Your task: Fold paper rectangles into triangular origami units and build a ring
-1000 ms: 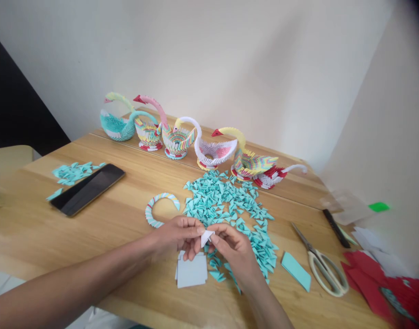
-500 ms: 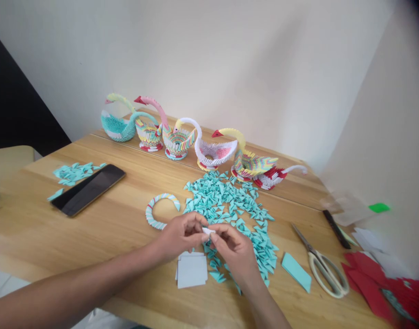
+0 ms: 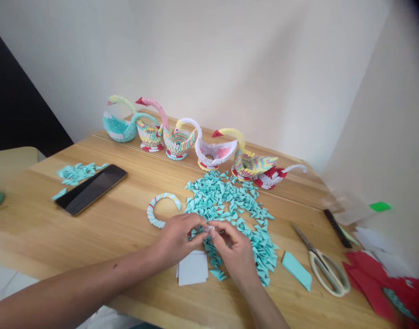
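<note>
Left hand (image 3: 178, 238) and right hand (image 3: 234, 246) both pinch one small white paper piece (image 3: 210, 227) between fingertips, just above the white sheet stack (image 3: 193, 268), at the near edge of the teal triangle pile (image 3: 230, 208). Bare table (image 3: 127, 228) left of the hands (phone (image 3: 91, 189) well apart); scissors (image 3: 322, 260) lie right.
</note>
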The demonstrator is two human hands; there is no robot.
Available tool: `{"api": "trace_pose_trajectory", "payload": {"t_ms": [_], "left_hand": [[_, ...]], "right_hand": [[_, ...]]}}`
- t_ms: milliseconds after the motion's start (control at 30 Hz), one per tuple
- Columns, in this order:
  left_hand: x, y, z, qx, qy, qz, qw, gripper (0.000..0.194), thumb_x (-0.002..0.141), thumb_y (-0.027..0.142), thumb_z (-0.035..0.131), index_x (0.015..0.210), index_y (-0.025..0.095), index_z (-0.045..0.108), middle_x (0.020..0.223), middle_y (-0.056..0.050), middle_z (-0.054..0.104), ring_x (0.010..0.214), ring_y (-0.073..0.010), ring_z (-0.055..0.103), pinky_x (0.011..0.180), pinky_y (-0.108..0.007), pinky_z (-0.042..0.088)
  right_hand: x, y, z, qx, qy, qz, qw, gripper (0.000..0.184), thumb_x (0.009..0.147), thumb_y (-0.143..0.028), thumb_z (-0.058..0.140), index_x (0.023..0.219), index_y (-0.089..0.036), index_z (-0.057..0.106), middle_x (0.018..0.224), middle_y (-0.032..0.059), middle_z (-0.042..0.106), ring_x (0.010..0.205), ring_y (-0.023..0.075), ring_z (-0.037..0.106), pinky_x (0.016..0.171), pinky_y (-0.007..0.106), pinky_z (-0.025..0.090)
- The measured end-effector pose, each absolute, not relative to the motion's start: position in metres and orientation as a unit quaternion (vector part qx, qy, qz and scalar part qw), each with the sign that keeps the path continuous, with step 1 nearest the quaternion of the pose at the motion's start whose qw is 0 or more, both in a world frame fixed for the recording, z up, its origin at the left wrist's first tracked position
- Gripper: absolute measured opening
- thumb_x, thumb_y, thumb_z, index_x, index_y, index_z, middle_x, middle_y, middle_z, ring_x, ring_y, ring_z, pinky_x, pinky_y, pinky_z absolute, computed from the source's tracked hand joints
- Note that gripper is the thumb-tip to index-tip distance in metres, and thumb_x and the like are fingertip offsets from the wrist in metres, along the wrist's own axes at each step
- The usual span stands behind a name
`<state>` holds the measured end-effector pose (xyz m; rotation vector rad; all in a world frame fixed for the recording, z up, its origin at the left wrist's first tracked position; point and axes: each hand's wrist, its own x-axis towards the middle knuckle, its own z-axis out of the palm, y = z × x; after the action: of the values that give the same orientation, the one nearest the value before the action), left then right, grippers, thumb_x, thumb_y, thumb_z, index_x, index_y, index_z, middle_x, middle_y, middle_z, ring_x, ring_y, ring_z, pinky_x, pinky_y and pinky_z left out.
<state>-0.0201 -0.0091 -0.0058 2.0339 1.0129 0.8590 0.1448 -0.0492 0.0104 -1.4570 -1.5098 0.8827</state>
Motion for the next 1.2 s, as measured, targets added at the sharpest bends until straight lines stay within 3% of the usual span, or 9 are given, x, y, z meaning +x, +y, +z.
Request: {"api": "trace_pose_trajectory", "payload": {"t_ms": [367,633,867,1033,1133,1200], "left_hand": [[-0.02,-0.007,-0.004,0.712,0.378,0.358,0.471,0.016,0.083,0.024,0.057,0.073,0.013,0.063,0.076,-0.004,0.069,0.069,-0.0138,0.059,0.061,-0.02,0.042],[-0.019,-0.009,-0.001,0.729,0.367,0.359,0.453,0.016,0.084,0.021,0.055,0.074,0.014,0.065,0.078,-0.005,0.07,0.072,-0.0156,0.062,0.066,-0.022,0.044],[-0.019,-0.012,0.003,0.765,0.34,0.375,0.398,0.012,0.082,0.016,0.056,0.075,0.016,0.066,0.083,-0.006,0.071,0.077,-0.0167,0.063,0.072,-0.024,0.046],[-0.019,-0.011,0.0,0.762,0.349,0.372,0.399,0.012,0.082,0.016,0.055,0.074,0.015,0.064,0.079,-0.005,0.069,0.074,-0.0157,0.062,0.07,-0.024,0.046],[-0.018,-0.01,-0.004,0.716,0.379,0.368,0.455,0.006,0.082,0.02,0.057,0.083,0.016,0.061,0.077,-0.003,0.067,0.071,-0.0148,0.061,0.064,-0.024,0.046],[-0.018,-0.008,-0.007,0.658,0.382,0.356,0.543,0.017,0.081,0.028,0.059,0.093,0.016,0.056,0.077,-0.003,0.066,0.064,-0.0142,0.06,0.057,-0.023,0.046]], "right_hand": [[0.147,-0.049,0.013,-0.58,-0.598,0.36,0.421,0.019,0.084,-0.031,0.059,0.094,-0.022,0.072,0.091,0.0046,0.072,0.078,0.0187,0.065,0.071,0.028,0.052],[0.146,-0.049,0.015,-0.594,-0.596,0.365,0.399,0.025,0.083,-0.032,0.056,0.101,-0.02,0.069,0.086,0.005,0.069,0.075,0.0184,0.063,0.067,0.028,0.05],[0.144,-0.049,0.016,-0.576,-0.628,0.35,0.388,0.015,0.081,-0.024,0.055,0.089,-0.019,0.067,0.085,0.005,0.069,0.076,0.0186,0.063,0.067,0.027,0.05],[0.144,-0.049,0.014,-0.572,-0.616,0.372,0.393,0.015,0.081,-0.027,0.056,0.088,-0.019,0.066,0.085,0.0044,0.067,0.073,0.0172,0.062,0.066,0.026,0.049],[0.146,-0.05,0.013,-0.576,-0.598,0.385,0.404,0.016,0.082,-0.031,0.057,0.087,-0.019,0.066,0.081,0.0036,0.066,0.07,0.0162,0.06,0.063,0.025,0.048],[0.146,-0.049,0.013,-0.577,-0.585,0.393,0.414,0.017,0.081,-0.033,0.058,0.086,-0.019,0.066,0.079,0.003,0.065,0.067,0.0153,0.059,0.061,0.024,0.047]]}}
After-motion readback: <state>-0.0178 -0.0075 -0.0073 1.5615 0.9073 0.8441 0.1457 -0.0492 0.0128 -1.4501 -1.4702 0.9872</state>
